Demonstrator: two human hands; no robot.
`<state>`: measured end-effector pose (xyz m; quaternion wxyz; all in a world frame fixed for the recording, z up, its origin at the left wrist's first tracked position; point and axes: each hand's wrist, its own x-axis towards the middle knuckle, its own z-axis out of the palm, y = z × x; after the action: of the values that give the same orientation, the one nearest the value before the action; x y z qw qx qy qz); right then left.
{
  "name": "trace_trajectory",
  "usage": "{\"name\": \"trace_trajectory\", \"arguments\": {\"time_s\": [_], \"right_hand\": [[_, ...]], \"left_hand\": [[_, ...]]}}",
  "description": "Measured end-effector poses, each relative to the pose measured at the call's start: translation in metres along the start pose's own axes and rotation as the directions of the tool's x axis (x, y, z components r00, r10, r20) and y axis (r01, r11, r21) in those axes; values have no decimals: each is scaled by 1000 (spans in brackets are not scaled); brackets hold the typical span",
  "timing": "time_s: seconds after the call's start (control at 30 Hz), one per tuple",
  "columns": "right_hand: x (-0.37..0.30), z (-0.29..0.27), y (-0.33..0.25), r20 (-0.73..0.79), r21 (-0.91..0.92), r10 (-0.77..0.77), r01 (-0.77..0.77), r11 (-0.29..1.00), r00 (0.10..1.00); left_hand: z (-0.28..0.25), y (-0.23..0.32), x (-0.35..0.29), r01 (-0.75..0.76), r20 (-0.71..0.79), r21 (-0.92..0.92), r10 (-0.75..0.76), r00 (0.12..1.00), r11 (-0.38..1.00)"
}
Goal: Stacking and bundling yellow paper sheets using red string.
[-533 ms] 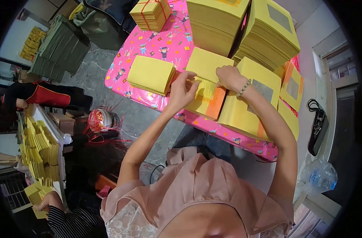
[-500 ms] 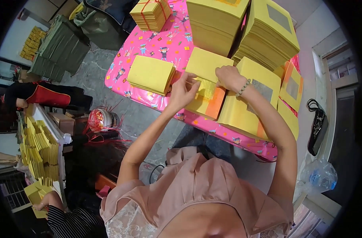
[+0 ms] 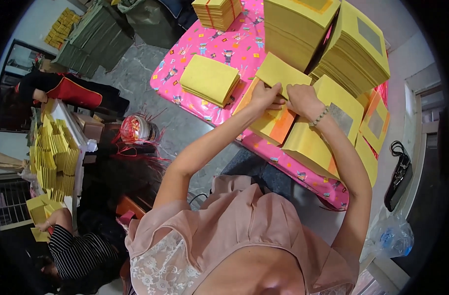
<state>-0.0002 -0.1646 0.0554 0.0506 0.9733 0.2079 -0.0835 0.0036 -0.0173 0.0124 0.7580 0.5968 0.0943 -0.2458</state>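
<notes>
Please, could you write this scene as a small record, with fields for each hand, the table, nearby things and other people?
Left hand: at the near edge of a flat yellow paper piece; grip unclear
Right hand: curled, at the same edge
Right wrist: green beaded bracelet
Table: glossy pink cartoon-printed cover
Left of hands: low stack of yellow folded paper
Farther back: yellow paper bundle tied with red string
Other people: one in black-and-red clothing, one in a black-and-white striped top
</notes>
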Motion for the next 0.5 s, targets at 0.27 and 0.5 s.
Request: {"name": "trace_trajectory", "arguments": {"time_s": [0.27, 0.5], "right_hand": [[-39, -44, 4, -300, 116, -111, 152, 981, 947], [-63, -45, 5, -330, 302, -71, 176, 937, 941]], "left_hand": [[-29, 16, -12, -241, -93, -28, 237, 967, 970], [-143, 38, -63, -344, -259, -13, 329, 908, 939]]}}
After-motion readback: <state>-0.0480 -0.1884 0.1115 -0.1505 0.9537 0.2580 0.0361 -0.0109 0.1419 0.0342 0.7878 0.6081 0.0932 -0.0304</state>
